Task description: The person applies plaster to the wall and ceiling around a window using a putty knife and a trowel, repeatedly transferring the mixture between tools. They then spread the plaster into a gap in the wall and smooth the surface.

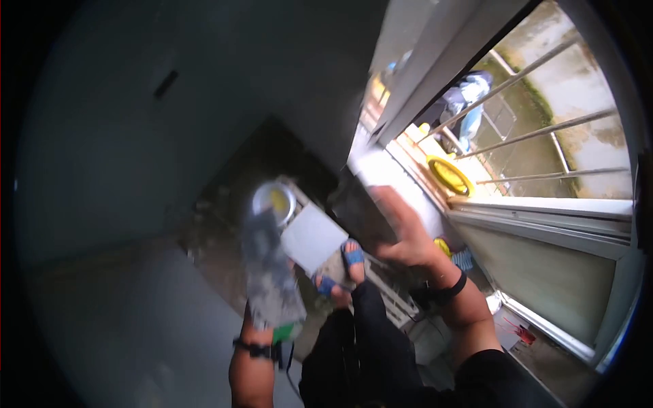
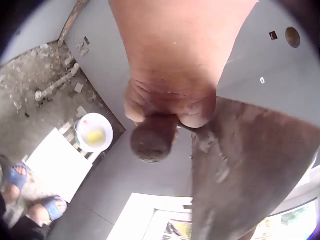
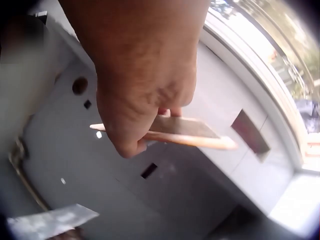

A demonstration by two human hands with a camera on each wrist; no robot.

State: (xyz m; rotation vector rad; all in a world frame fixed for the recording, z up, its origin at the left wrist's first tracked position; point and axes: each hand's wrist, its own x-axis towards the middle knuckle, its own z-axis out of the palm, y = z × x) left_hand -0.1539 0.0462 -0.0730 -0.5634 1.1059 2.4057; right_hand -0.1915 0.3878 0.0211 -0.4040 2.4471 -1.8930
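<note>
My left hand (image 2: 170,100) grips a rounded dark handle (image 2: 150,142) in the left wrist view. Beside it spreads a flat plate (image 2: 245,165) smeared with brown-grey material. In the head view this trowel-like tool (image 1: 272,272) appears as a grey, smeared plate hiding most of the left hand. My right hand (image 1: 407,234) is raised near the window. In the right wrist view its thumb and fingers pinch a thin flat plate (image 3: 185,127) seen nearly edge-on. The same plate looks dark (image 1: 360,207) in the head view.
A white bucket (image 2: 106,132) with a yellow sponge (image 2: 94,136) stands below. Feet in blue sandals (image 1: 352,257) stand by a white board (image 1: 313,238) on a slatted platform. Rubble (image 2: 30,80) covers the floor. A barred window (image 1: 544,129) opens at the right, beside grey walls.
</note>
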